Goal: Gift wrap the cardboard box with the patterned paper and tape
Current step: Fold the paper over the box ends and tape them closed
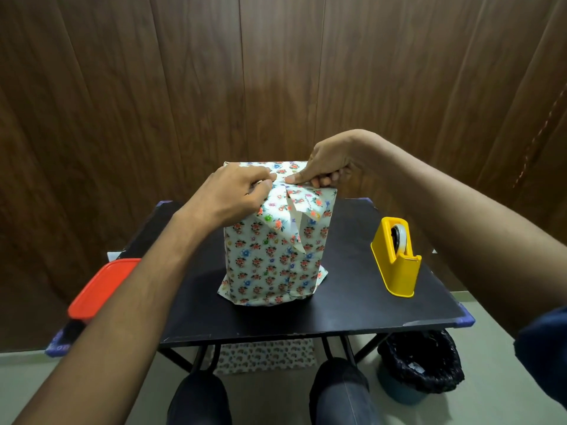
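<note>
A tall box covered in white floral paper (270, 259) stands upright in the middle of the black table (346, 302). The cardboard itself is hidden under the paper. At the top front edge, folded paper flaps hang down with white undersides showing. My left hand (236, 191) pinches the paper at the top left, fingers curled. My right hand (328, 167) presses its thumb on the top fold and curls its fingers round the top right edge. A yellow tape dispenser (395, 259) stands to the right of the box, apart from both hands.
A red plastic lid or container (101, 286) lies at the table's left edge under my left forearm. A bin lined with a black bag (420, 366) stands on the floor at the right. More patterned paper (264, 354) lies under the table. My knees show below.
</note>
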